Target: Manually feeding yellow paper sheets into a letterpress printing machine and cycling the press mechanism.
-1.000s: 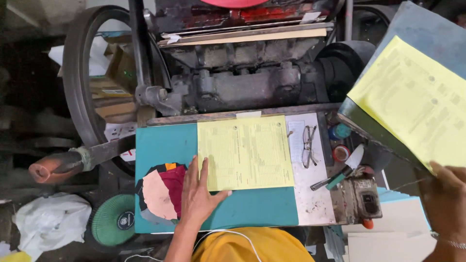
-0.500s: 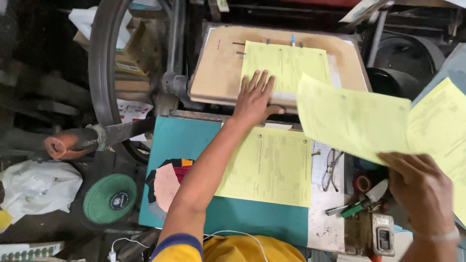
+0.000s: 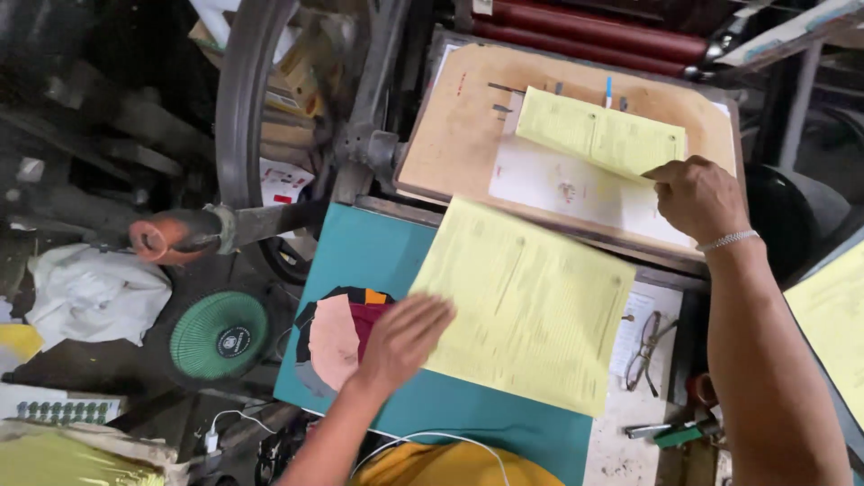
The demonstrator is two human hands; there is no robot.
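So the main thing here is the yellow sheet on the platen (image 3: 601, 135), a printed form lying on the tan board (image 3: 468, 135) of the old press. The right hand (image 3: 697, 193) is on its lower right corner, fingers curled down over the edge like it's pinching or pressing the paper, though I can't tell for sure if it actually has a grip on it. The sheet's near edge is lifted a bit, and there's a white backing sheet (image 3: 567, 189) showing under it. There's a thin silver bracelet (image 3: 729, 239) on that wrist.

Just below the tan board, toward the person, sits the teal table (image 3: 378, 256) with a stack of yellow sheets (image 3: 526, 306) on it, tilted a little. The left hand (image 3: 400, 337) is blurry, fingers spread flat and loose, at the stack's left edge. It's holding nothing, and I can't tell if it touches the paper. Just left of that hand there's a round patchwork pad (image 3: 333, 337) in pink, maroon and orange.

Right of the stack: a pair of glasses (image 3: 643, 346) on a grubby white strip, and a green-handled tool (image 3: 675, 434) below them.

Left of the tan board is the big flywheel (image 3: 236, 117), with a worn orange-tipped lever (image 3: 175, 236) sticking out. Under that, a green fan (image 3: 219, 335) and a crumpled white cloth (image 3: 94, 292). Far right edge, another yellow pile (image 3: 832, 315).
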